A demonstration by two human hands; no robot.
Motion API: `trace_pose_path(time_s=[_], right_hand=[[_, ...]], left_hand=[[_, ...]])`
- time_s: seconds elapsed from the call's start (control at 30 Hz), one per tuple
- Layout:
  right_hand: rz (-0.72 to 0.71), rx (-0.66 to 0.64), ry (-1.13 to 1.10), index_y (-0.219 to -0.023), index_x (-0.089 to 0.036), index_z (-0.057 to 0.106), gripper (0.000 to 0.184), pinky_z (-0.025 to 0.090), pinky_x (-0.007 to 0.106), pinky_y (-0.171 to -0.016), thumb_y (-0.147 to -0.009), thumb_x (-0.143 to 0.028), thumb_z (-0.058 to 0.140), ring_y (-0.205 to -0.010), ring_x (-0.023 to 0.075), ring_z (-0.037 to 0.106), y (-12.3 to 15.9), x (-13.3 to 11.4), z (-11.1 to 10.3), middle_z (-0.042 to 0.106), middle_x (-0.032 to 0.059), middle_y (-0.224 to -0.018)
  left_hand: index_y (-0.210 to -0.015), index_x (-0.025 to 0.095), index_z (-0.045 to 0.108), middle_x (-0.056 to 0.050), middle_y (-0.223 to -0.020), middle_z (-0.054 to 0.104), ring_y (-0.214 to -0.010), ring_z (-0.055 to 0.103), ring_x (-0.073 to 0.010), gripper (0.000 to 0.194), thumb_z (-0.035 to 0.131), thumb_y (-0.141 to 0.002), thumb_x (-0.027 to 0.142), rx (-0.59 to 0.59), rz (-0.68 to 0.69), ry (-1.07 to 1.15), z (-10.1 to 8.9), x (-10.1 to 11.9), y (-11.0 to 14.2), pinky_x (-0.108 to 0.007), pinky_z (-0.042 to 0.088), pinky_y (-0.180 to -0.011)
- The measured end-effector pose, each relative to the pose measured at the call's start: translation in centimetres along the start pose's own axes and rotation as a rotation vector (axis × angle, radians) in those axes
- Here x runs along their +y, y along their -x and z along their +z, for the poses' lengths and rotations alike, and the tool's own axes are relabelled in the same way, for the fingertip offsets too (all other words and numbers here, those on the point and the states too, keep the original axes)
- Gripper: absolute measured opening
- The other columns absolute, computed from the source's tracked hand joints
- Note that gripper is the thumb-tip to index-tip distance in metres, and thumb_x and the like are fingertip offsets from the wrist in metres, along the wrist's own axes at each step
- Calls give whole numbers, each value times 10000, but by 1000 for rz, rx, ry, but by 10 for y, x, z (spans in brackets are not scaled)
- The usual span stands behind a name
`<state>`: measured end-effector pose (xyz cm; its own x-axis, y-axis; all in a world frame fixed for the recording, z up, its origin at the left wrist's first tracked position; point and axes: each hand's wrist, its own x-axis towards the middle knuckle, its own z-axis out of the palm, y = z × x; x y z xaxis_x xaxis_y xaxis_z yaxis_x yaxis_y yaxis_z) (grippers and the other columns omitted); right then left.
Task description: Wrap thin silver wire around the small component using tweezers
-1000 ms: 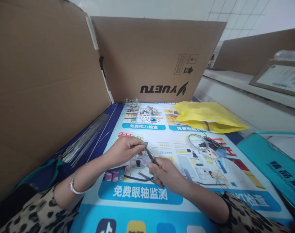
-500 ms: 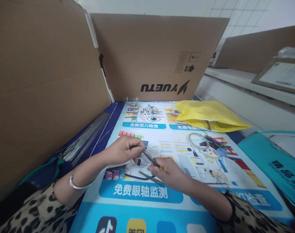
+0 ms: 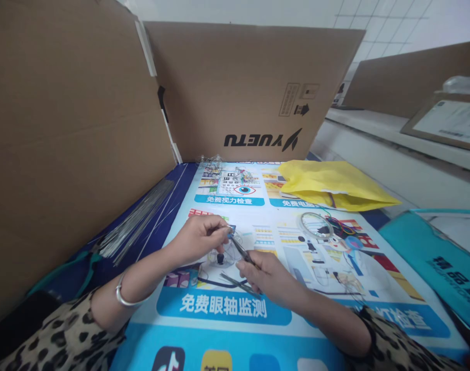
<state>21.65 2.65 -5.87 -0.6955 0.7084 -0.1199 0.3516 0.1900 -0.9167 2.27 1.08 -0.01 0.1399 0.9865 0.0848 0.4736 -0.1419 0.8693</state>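
Note:
My left hand [image 3: 204, 236] is closed in a pinch on a thin wire [image 3: 238, 238]; fine loops of it curl out beside the fingers. My right hand [image 3: 268, 274] is wrapped round a pair of slim pliers [image 3: 240, 251]. Their narrow jaws point up and left and meet the wire at my left fingertips. Whether the jaws are closed on it is too small to tell. Below the hands, a slim two-pronged metal tool [image 3: 235, 282] lies on the printed sheet [image 3: 227, 330], close to my right fingers.
Straight metal wires [image 3: 138, 221] lie in a bundle at left by teal-handled pliers [image 3: 86, 268]. Tangled wire [image 3: 212, 164] sits at the back. On the right are a clear ring-shaped coil [image 3: 316, 225], coloured cords [image 3: 341, 226], a yellow bag [image 3: 331, 180] and a teal pouch [image 3: 428, 257]. Cardboard [image 3: 250, 87] walls the back.
The pliers have turned a little in my right hand, and their jaws now sit slightly higher at the left fingertips. My left wrist has shifted slightly.

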Motion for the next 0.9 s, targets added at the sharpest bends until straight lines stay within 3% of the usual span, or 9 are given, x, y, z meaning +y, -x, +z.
trace_pose_path(time_s=[0.33, 0.9], right_hand=[[79, 1, -300, -694, -191, 426, 449, 317, 185, -400, -781, -630, 459, -410, 60, 400, -1, 4, 8, 384, -77, -473], [81, 40, -244, -690, -192, 434, 428, 342, 183, -407, -820, -599, 414, -403, 65, 444, -2, 2, 12, 469, -60, -471]], left_hand=[[-668, 139, 594, 2, -535, 639, -507, 586, -87, 227, 491, -819, 274, 133, 12, -96, 16, -3, 4, -169, 429, -531], [-709, 150, 589, 29, -548, 628, -498, 586, -71, 201, 485, -836, 267, 162, 48, -76, 24, -11, 7, -157, 424, -515]])
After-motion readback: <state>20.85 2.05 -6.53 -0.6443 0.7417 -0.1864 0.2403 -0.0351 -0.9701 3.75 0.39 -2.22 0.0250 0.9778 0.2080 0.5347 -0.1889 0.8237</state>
